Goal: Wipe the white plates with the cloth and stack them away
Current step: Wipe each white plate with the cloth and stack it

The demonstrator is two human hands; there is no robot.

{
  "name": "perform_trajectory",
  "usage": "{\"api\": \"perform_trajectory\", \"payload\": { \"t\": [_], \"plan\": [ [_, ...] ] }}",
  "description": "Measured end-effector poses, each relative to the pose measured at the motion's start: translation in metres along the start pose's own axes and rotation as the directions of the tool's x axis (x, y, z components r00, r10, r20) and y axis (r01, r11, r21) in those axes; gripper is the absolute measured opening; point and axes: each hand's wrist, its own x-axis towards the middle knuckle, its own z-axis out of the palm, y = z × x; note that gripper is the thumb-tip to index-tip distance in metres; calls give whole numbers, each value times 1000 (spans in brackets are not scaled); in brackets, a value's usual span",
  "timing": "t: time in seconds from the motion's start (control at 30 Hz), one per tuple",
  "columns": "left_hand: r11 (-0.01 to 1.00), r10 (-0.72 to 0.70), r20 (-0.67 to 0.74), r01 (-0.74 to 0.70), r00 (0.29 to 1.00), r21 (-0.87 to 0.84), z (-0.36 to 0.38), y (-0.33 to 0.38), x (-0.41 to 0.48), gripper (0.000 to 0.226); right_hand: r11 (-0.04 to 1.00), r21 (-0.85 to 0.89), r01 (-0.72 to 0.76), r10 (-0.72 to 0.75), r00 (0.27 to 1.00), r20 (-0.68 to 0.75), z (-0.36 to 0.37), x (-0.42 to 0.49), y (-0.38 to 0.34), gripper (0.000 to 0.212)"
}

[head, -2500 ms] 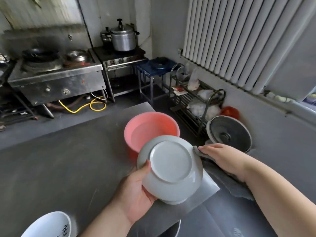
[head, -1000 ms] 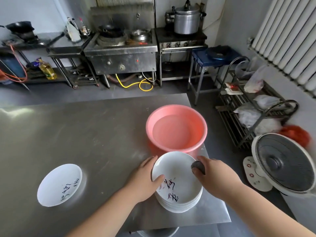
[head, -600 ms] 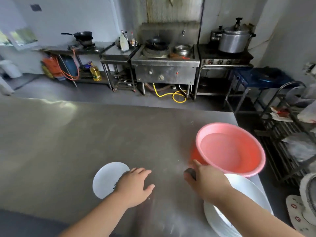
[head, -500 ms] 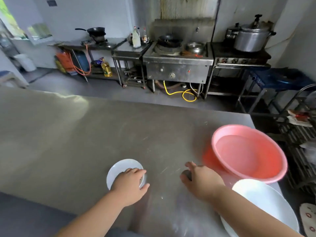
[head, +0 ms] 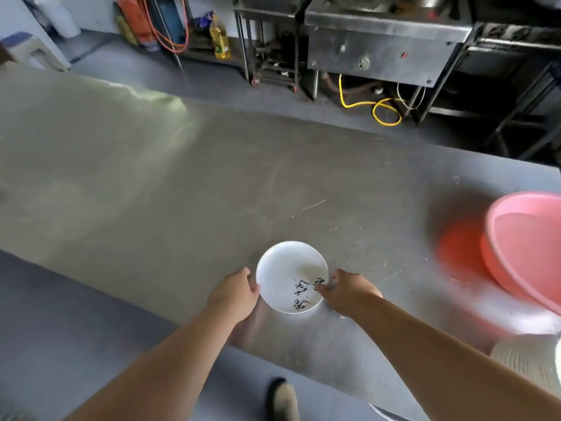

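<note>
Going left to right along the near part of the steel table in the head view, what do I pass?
left hand → white plate → right hand → pink basin

Left hand, right hand, both bare, forearms bare right up to the frame's edge. And below, one foot in a dark shoe with a pale tan upper.

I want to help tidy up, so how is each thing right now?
white plate: right way up, flat on the table, writing showing.
left hand: holds the plate's left rim.
right hand: at the plate's right rim; blurred, grip unclear.
pink basin: upright on the table, partly out of frame.
oil bottle: standing upright.
yellow hose: lying looped.
</note>
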Motion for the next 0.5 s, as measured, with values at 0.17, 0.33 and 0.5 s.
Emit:
{"api": "perform_trajectory", "payload": {
  "t": [0.17, 0.33, 0.5],
  "plan": [
    [993, 49, 13, -47, 999, -112, 9, 8, 17, 20, 975, 190, -115, 113, 993, 23, 16, 15, -6, 25],
    [994, 97, 1, -96, 995, -59, 16, 13, 12, 17, 961, 233, -147, 141, 989, 41, 18, 2, 4, 19],
    [993, 117, -17, -117, 993, -6, 24, 23, 7, 15, 954, 273, -123, 103, 991, 87, 18, -11, 16, 20]
  ]
}}
